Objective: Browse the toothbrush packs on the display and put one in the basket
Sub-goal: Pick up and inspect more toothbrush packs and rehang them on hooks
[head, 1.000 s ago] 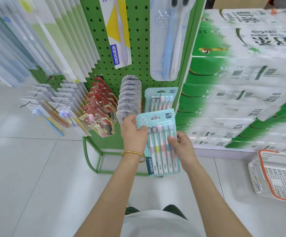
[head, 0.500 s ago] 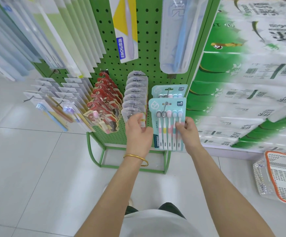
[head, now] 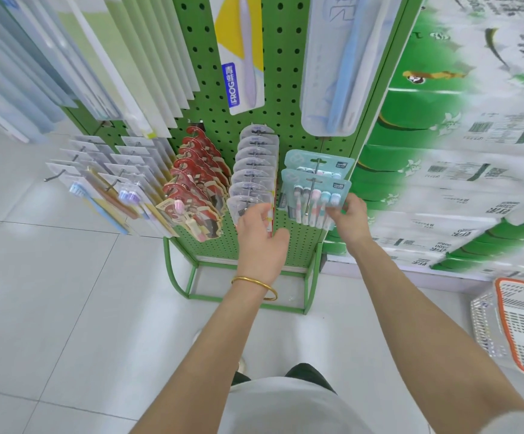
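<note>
The lower part of the front teal toothbrush pack (head: 315, 191) is hidden behind the right hand (head: 348, 222), and the fingers (head: 337, 211) of this hand pinch its lower right edge. The pack hangs on a metal hook (head: 309, 198) of the green pegboard display (head: 285, 64), just above and left of these fingers. I count five brush heads in it. A second teal pack (head: 320, 159) hangs directly behind it and only its top part shows, so there are two teal packs on this hook.

The left hand (head: 260, 236) wears one gold bangle (head: 254, 285). Its fingers (head: 254, 214) lie loosely together with the thumb apart, and they cover the bottom of the front clear pack (head: 248, 202). I cannot tell if they touch it. Above these fingers the clear packs overlap in one column, so an exact count is not sure. To the left of them is a row of red packs (head: 198, 177), also overlapping.

The basket (head: 486, 327) stands on the white floor (head: 66, 277), far below and right of the right fingers, and the frame edge cuts it. Open floor lies between the display and the basket. The stacked tissue packs (head: 442, 170) to the right are blurred.
</note>
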